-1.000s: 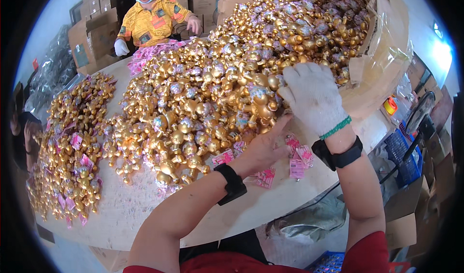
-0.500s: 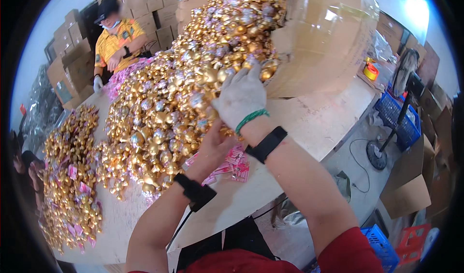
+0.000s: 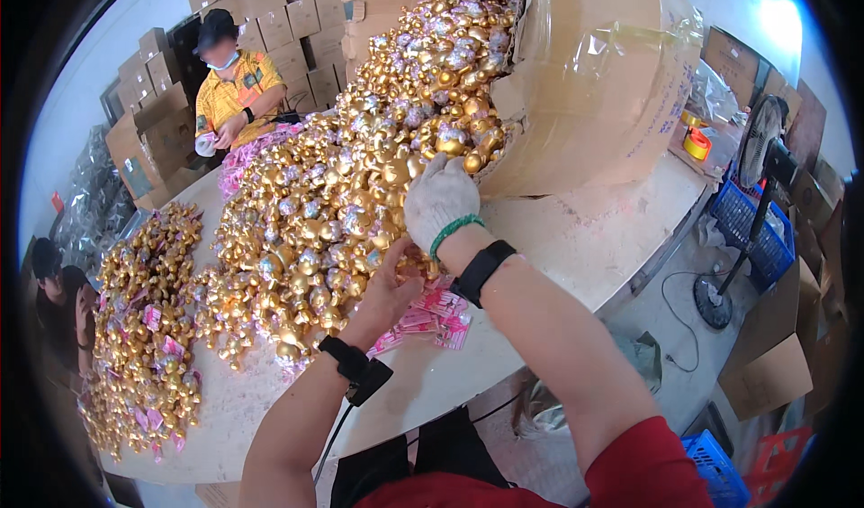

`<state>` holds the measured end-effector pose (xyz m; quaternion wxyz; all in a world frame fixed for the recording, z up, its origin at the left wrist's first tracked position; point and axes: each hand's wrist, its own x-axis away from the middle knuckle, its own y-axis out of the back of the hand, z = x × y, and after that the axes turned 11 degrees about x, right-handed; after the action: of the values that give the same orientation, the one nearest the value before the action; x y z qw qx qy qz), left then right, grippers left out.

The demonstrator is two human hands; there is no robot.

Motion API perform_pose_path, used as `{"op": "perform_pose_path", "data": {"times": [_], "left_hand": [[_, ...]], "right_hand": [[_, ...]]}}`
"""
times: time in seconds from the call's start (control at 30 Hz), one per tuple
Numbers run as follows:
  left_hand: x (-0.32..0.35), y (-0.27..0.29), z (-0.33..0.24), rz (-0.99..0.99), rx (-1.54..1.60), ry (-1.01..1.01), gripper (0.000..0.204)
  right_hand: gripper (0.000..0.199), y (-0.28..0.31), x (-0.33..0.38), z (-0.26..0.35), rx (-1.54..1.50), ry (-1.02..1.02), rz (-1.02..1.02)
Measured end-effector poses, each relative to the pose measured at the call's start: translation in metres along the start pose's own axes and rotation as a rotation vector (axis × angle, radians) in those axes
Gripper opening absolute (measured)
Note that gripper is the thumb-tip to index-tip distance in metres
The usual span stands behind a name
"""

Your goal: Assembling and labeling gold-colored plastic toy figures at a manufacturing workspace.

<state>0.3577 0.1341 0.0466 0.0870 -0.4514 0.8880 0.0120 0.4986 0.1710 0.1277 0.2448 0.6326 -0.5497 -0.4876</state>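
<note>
Beyond the grip, to its left, stacked cardboard cartons (image 3: 315, 20) rise near a white wall (image 3: 117, 51). Right of the grip, past the pale worktable (image 3: 562, 256), a pedestal fan (image 3: 763, 141) stands on grey floor (image 3: 655, 312), with a bright light (image 3: 781, 26) beyond.

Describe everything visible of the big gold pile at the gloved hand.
The gold pile is a loose heap of shiny, rounded, bulbous pieces with a metallic-looking finish, many with silvery-lilac patches, jumbled at mixed angles. It slopes from the mouth of an open cardboard carton down onto the pale table. Pink cards lie by its near edge. The gloved right hand and bare left hand are at that edge; their exact contact is unclear.
</note>
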Motion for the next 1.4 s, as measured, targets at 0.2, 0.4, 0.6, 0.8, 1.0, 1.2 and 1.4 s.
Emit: {"op": "perform_pose_path", "data": {"times": [0.2, 0.4, 0.6, 0.8, 1.0, 1.2, 1.4], "left_hand": [[0.011, 0.008, -0.022, -0.011, -0.275, 0.101, 0.073], [0.011, 0.017, -0.014, -0.016, -0.382, 0.047, 0.073], [-0.002, 0.018, -0.009, -0.024, -0.444, 0.063, 0.074], [0.008, 0.028, -0.006, 0.021, -0.510, 0.028, 0.074], [0.030, 0.041, -0.008, 0.032, -0.350, 0.044, 0.069], [0.051, 0.062, -0.009, -0.005, -0.320, 0.086, 0.067], [0.078, 0.069, -0.018, 0.048, -0.375, 0.114, 0.056]], "right_hand": [[0.023, 0.052, 0.038, -0.038, 0.077, 0.209, -0.371], [0.026, 0.056, 0.041, -0.051, 0.160, 0.307, -0.003], [0.022, 0.010, 0.043, -0.046, 0.243, 0.237, -0.197], [0.044, 0.025, 0.052, -0.046, 0.142, 0.308, -0.098], [0.029, 0.033, 0.062, -0.056, -0.020, 0.496, -0.318], [0.012, 0.038, 0.100, -0.067, -0.491, 0.511, -0.634], [0.014, -0.027, 0.182, -0.078, -0.733, -0.079, -0.282]]}}
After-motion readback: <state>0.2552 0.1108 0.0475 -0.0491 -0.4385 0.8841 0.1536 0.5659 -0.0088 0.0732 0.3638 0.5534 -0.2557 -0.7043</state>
